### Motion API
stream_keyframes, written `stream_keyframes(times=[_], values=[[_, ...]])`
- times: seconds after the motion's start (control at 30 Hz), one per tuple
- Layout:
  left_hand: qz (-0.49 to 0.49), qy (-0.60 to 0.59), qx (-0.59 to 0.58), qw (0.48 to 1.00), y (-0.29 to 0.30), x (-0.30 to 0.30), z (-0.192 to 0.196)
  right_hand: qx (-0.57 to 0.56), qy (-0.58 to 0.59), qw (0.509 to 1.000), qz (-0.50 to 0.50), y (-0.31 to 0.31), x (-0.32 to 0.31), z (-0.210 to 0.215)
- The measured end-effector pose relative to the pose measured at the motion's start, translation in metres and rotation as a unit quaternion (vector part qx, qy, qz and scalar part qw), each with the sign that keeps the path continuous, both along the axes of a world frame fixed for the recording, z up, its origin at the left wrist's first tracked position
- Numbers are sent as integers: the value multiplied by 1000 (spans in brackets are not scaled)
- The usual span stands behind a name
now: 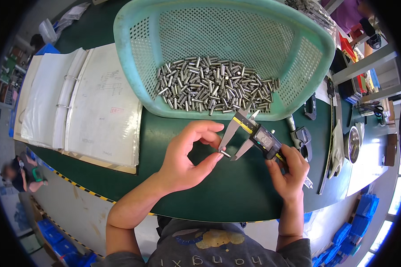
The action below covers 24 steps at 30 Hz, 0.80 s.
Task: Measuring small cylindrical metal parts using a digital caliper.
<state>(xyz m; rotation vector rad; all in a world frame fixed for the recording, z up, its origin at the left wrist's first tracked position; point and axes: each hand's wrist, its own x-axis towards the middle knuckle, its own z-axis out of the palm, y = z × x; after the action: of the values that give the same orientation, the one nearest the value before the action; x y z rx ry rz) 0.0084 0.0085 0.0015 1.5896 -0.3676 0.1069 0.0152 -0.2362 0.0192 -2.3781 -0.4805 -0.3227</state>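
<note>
Between the thumb and fingers of my left hand (189, 153) is a small metal pin (225, 154), its free end pointing right. My right hand (288, 172) grips a digital caliper (263, 140) by its slide, with the display facing up. The caliper's jaws stand apart, and the pin is close to the left jaw; whether they touch I cannot tell. Beyond both hands, a pale green plastic basket (140, 91) holds a heap of similar short metal pins (214, 84).
An open ring binder (104, 107) with drawing sheets lies at left. Right of the caliper are a digital micrometer (300, 137), a long steel rule (329, 147), a glove (337, 153) and a metal bowl (353, 144). Striped tape edges the green table (187, 200). People are visible in the background.
</note>
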Motion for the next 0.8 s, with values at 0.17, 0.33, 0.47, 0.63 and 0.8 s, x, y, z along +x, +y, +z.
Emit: stream_keyframes(times=[0.17,0.33,0.47,0.63,0.8], values=[[-5,9,-38,999,-1,-2,0,8,-3,1000,3,-1,0,1],[-21,8,-56,998,0,-2,1,12,-4,1000,-7,0,-1,1],[-28,20,-54,998,0,-2,1,0,-10,1000,-13,0,0,3],[-19,70,-77,994,-5,-4,3,-11,-26,999,-27,-2,-1,4],[-87,159,-145,973,3,-8,-7,-13,-36,999,-25,0,1,5]])
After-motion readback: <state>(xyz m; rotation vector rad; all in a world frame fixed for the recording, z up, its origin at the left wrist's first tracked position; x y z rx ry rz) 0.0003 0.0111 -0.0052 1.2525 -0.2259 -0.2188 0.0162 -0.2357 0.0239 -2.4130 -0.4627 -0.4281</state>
